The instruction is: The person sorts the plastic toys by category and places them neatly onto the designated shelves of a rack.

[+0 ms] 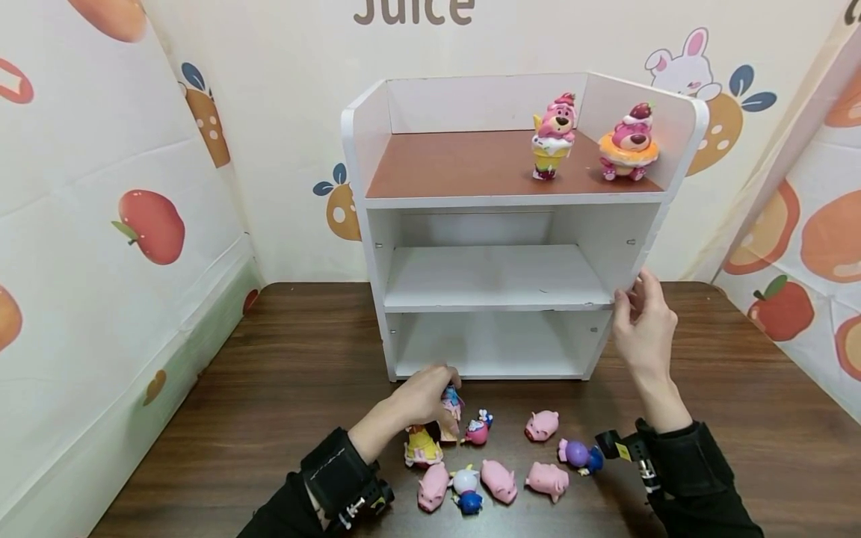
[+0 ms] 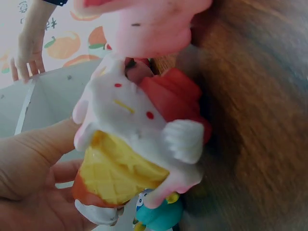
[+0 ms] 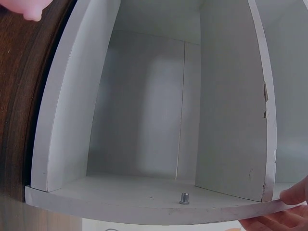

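Observation:
My left hand [image 1: 427, 394] reaches down in front of the shelf, thumb and fingers curled round a small blue-topped figurine [image 1: 452, 403], partly hidden by the hand. Right beside it stands a yellow figurine [image 1: 422, 448]. In the left wrist view, an ice-cream-cone figurine [image 2: 122, 166] with a white, dripping top covers part of the left hand [image 2: 33, 178]. A teal figurine [image 2: 161, 211] shows below it. My right hand [image 1: 646, 321] grips the right side panel of the white shelf [image 1: 498, 308], thumb at the front edge. The right wrist view catches its fingers [image 3: 279, 219] at that panel.
Two pink bear figurines [image 1: 554, 138] [image 1: 630, 146] stand on the shelf's brown top. On the wooden table [image 1: 309, 329] lie several pink pigs [image 1: 499, 480], a pink-and-blue figurine [image 1: 478, 427], a white-and-blue one [image 1: 467, 489] and a purple-and-blue one [image 1: 581, 456].

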`<action>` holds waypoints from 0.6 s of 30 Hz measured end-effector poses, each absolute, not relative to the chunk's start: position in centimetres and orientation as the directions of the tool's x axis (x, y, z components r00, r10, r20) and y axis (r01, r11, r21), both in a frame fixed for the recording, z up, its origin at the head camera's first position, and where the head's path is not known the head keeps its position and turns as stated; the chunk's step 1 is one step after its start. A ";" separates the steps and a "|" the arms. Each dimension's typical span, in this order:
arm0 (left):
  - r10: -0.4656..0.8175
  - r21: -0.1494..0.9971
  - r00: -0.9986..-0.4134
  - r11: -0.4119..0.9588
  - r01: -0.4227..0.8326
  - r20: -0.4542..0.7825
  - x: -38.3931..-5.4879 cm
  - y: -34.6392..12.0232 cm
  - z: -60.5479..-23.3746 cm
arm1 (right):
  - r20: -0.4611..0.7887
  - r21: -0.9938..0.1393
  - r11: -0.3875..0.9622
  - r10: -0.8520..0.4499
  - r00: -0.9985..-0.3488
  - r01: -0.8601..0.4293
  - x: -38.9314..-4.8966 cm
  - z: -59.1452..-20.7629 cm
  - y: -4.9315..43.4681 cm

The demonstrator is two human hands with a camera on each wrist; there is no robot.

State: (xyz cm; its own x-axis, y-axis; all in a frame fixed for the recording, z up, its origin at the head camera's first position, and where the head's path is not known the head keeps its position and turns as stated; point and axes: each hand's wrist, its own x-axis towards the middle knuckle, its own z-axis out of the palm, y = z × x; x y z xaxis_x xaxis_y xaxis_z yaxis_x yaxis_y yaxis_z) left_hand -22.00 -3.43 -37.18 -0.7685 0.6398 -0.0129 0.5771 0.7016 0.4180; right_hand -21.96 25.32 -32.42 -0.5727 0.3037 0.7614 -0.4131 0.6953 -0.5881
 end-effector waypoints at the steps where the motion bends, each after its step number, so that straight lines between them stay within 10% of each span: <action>1: 0.638 0.408 -0.770 0.701 0.585 0.008 -22.0 -3.4 -37.2 | 0.761 -0.588 0.696 0.305 -0.573 -0.412 -22.0 -32.4 25.3; 18: 0.633 0.075 -0.755 0.756 0.650 0.170 -18.9 -2.0 -37.2 | 0.764 -0.584 0.700 0.303 -0.570 -0.411 -22.0 -32.5 25.3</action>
State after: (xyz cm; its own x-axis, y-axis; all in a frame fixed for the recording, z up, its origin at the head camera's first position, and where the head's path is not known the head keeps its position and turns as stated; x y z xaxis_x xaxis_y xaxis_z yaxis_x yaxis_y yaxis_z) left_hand -18.94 -2.01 -37.18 -0.7554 0.6327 0.1704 0.6502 0.7561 0.0747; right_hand -21.98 25.30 -32.50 -0.5700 0.3026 0.7639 -0.4107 0.7003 -0.5839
